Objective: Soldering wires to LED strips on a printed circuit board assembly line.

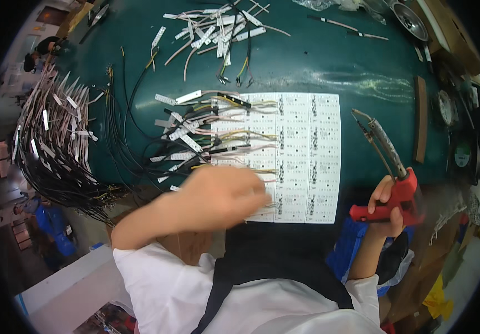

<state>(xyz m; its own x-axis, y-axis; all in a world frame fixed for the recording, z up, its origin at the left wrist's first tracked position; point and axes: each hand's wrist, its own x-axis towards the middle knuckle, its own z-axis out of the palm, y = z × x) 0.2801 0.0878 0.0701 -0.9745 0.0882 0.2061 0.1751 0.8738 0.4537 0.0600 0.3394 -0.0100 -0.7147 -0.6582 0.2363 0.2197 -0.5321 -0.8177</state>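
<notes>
My right hand (386,201) is wrapped round the red handle of a soldering gun (408,192). Its metal barrel and thin feed tube point up and away, right of the white circuit board panel (323,161). Over the panel's near left part is my left hand (217,195), blurred, with its fingers curled together. What it grips, if anything, is hidden. Cables with bared coloured wires (240,134) lie across the panel's left half in rows, wire ends at the middle column of pads. White labels (187,139) hang on these cables left of the panel.
A thick bundle of black labelled cables (56,139) hangs at the table's left edge. More labelled wires (223,33) are heaped at the far side of the green table (373,72). A brown strip (420,119) and a metal dish (410,21) are on the right.
</notes>
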